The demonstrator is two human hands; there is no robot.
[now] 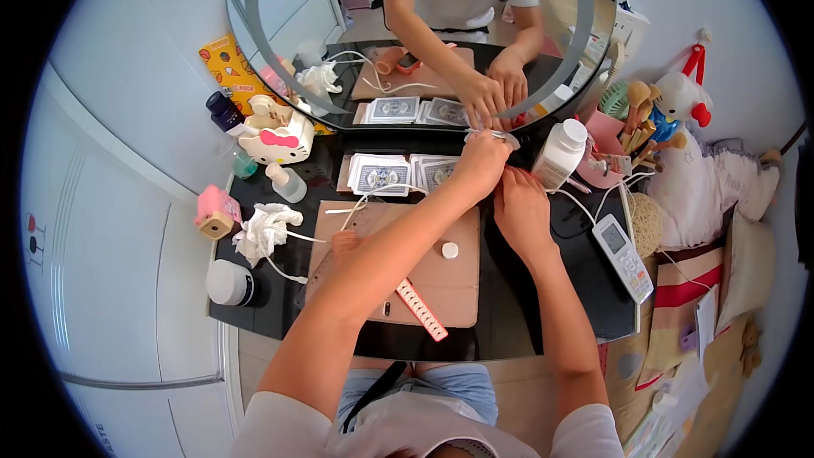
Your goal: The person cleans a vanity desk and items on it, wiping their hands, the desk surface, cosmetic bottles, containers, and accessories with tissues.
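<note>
Both hands are at the foot of the round mirror, behind the pink mat. My left hand (485, 161) is closed on a small whitish thing that I cannot make out, by the mirror's lower edge. Just to its right, my right hand (519, 199) rests low over the black table with its fingers bent; what is under its fingertips is hidden. Two stacks of blue-backed cards (381, 175) lie left of my left hand, the right stack partly behind it. A white bottle (560, 153) stands right of my right hand.
My left forearm crosses the pink mat (458, 288), which bears a red-and-white strap (421, 309) and a white cap (449, 249). Crumpled tissue (267, 233), a cable and a white jar (230, 282) are at left. A remote control (623, 257) and brush holder (604, 153) are at right.
</note>
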